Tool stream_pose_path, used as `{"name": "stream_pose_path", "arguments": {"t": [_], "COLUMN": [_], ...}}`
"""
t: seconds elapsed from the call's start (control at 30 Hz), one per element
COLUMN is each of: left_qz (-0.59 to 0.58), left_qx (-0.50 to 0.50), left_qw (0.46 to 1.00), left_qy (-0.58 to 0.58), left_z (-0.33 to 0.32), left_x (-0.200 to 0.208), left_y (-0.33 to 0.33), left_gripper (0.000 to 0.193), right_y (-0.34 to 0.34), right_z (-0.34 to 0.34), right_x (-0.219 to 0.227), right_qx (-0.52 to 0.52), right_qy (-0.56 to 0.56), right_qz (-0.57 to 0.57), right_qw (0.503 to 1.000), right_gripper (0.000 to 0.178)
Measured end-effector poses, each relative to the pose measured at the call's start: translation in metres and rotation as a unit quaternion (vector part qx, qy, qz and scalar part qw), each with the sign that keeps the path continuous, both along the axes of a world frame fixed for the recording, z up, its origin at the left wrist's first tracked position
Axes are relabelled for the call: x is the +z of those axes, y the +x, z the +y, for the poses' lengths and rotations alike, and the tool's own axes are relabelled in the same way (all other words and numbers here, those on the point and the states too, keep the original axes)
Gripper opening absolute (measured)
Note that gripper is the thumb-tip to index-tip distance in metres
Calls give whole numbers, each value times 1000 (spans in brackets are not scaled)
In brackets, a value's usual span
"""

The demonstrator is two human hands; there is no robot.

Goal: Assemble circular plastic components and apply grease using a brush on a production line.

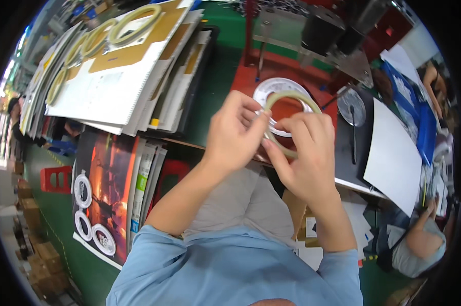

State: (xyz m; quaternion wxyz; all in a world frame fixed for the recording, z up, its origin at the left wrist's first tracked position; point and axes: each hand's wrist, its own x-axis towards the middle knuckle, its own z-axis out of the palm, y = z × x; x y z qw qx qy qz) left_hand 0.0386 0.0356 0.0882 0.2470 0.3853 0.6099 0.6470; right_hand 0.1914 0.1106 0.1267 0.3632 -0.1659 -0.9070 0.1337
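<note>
In front of my body, over the edge of the worktable, I hold up a pale yellow ring (290, 95). My right hand (311, 150) grips its near right side, fingers curled over the band and thumb below. At the ring's left edge my left hand (233, 133) pinches with thumb and forefinger; whether something thin is also between those fingertips is too small to tell. Just behind the ring, a white ring-shaped disc (261, 92) lies on the red base (246, 76) of a machine. The held ring partly covers that disc.
To the left, several similar yellow rings (134, 25) lie on a stack of white boards (105, 92). Below, white rings (104, 239) show on a dark printed panel. A dark machine head (322, 28) stands beyond my hands. At right are a white sheet (393, 153) and a seated person (414, 245).
</note>
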Motion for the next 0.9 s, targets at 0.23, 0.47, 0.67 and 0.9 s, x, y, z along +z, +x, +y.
{"name": "stream_pose_path", "arguments": {"t": [0.23,0.47,0.67,0.9], "left_qz": [48,145,334,359], "left_qx": [24,15,38,42], "left_qw": [998,988,941,929], "left_qy": [-36,-46,40,80], "left_z": [20,23,6,-4], "left_x": [-1,-2,-20,-24], "left_y": [-5,-10,-17,-23], "left_gripper": [25,17,11,13], "right_y": [-6,1,10,16], "right_z": [18,48,50,58], "right_x": [-3,-1,-2,74], "right_qx": [-15,-12,-14,21], "right_qy": [-6,-83,-52,35], "right_qz": [-35,-86,-122,-6], "right_qw": [999,993,991,999], "right_gripper": [26,18,21,15]}}
